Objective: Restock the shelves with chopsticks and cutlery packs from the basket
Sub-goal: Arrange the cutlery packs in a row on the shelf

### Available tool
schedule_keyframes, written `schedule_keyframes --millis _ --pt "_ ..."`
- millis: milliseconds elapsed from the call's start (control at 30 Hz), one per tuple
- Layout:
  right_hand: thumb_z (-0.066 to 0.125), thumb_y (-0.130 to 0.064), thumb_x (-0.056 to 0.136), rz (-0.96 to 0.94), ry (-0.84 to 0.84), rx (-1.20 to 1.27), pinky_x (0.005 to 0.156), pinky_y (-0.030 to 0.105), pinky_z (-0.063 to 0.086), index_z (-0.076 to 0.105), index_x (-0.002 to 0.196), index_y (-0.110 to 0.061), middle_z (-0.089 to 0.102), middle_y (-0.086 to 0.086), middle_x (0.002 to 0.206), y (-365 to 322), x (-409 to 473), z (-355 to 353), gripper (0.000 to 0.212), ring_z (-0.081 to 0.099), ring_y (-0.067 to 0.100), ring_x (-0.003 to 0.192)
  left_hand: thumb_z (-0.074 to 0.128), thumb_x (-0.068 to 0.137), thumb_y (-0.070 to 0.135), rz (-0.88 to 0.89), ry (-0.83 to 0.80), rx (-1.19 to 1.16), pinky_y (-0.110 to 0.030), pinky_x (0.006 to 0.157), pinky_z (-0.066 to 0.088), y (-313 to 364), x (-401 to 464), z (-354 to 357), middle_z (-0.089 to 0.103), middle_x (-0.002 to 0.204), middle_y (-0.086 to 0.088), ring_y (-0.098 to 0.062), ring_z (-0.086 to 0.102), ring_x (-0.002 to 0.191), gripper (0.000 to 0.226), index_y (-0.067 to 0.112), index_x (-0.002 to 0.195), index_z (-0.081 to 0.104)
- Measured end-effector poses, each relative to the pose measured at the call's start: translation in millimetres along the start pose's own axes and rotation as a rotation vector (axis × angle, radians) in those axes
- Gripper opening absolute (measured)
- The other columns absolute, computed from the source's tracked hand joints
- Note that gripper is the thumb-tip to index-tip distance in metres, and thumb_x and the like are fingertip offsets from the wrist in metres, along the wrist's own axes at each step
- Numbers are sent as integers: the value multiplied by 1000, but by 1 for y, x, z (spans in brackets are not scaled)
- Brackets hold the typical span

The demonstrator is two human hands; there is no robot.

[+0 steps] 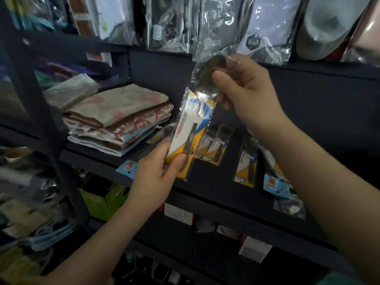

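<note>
A cutlery pack (194,120) in clear plastic, with a yellow, white and blue card and shiny spoon heads at its top, is held tilted in front of the dark shelf (216,194). My left hand (158,173) grips its lower end. My right hand (244,93) pinches its upper end over the spoon heads. Similar cutlery packs (216,145) lie flat on the shelf just behind it, and more cutlery packs (247,161) lie further right. No basket or chopsticks are in view.
A pile of folded cloths (117,118) sits on the same shelf to the left. Plastic-wrapped goods (267,27) hang on the shelf above. Small boxes (255,249) and green cartons (104,200) stand on lower shelves. A dark upright post (47,128) is at the left.
</note>
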State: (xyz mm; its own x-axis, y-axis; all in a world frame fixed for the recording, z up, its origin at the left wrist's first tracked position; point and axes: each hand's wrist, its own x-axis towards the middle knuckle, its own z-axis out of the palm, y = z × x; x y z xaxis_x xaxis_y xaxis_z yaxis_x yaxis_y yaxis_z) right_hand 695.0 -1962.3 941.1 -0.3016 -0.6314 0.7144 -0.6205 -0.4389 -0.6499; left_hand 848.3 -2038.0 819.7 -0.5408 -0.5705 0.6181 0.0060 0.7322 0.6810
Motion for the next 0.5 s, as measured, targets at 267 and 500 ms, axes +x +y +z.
schedule_keyframes --millis 267,500 --pt "64 -14 84 497 38 -339 53 21 41 56 84 -18 56 -3 67 119 28 26 9 50 2 49 65 82 33 -157 -232 145 -6 60 40 -39 32 -24 60 76 17 3 58 68 36 34 111 43" --pt "63 -17 85 753 -50 -458 63 28 42 53 71 -19 59 7 74 191 28 61 17 53 20 73 56 87 41 -40 -430 476 -19 62 38 -76 57 -30 62 91 3 -12 60 89 41 23 124 52"
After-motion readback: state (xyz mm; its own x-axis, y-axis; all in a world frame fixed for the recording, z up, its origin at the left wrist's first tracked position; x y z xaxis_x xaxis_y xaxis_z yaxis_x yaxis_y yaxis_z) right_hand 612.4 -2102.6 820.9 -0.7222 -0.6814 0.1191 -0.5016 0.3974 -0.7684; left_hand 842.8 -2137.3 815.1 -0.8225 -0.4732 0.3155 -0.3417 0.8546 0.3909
